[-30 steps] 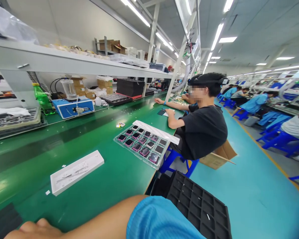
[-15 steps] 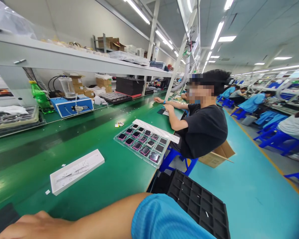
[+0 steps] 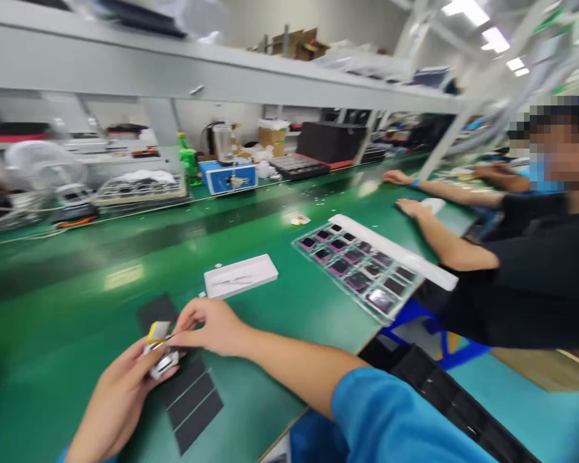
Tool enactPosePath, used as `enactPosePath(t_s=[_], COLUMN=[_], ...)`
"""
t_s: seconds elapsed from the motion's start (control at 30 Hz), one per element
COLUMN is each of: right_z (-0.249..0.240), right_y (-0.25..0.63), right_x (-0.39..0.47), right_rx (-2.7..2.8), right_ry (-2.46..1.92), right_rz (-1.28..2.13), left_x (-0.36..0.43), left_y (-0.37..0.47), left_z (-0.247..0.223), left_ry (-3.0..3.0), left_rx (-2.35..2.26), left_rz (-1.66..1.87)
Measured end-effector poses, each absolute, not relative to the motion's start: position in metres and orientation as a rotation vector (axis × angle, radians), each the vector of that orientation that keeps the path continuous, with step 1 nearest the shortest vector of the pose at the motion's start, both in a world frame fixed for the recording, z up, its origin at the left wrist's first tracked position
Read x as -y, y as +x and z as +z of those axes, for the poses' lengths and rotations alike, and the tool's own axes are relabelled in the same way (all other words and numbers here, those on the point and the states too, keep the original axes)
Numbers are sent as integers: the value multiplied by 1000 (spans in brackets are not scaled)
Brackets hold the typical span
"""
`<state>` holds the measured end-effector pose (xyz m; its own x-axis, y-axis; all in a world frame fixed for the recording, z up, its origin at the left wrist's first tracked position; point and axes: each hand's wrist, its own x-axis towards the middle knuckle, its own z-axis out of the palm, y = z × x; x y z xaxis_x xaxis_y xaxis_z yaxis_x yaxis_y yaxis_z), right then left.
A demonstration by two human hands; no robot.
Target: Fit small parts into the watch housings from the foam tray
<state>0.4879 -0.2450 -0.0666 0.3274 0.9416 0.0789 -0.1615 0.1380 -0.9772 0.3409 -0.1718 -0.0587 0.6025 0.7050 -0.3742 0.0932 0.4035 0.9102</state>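
Note:
My left hand [image 3: 120, 392] is closed around a small silver device [image 3: 164, 365], with a yellow-edged pale piece [image 3: 158, 331] sticking up from it. Against the device's near right side, my right hand [image 3: 217, 328] has its thumb and fingers pinched together. What sits in that pinch is too small and blurred to name. Below and beside the hands lie dark flat strips [image 3: 195, 402] on the green table [image 3: 260, 399]. A shallow white box [image 3: 241, 276] holding thin slivers, perhaps tweezers, lies beyond my right hand.
A clear tray [image 3: 352, 257] of square dark parts, several with pink rims, lies to the right, a white strip along its far side. A person in a black shirt [image 3: 535, 270] works beyond it. At the back stand a blue machine [image 3: 229, 177] and a green bottle [image 3: 188, 164].
The view has swung left and down. Both of my hands now show, holding the small silver device between them; before, only one arm and part of a hand showed.

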Motion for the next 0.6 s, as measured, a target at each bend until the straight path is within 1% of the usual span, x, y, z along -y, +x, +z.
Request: enactPosePath(t_s=[0.13,0.27,0.6], right_z=[-62,-61,-67], right_y=[489,483,473], right_x=[247,252,251], right_rx=[949,1046,1070], right_ry=[-1120,-1158,-1241], right_rz=[1020,947,844], left_x=[171,173,174], left_y=[342,342,343], left_z=[-59,-59,-58], left_ry=[1108,1104,1045], left_rx=[-823,-789,-771], left_rz=[376,386,394])
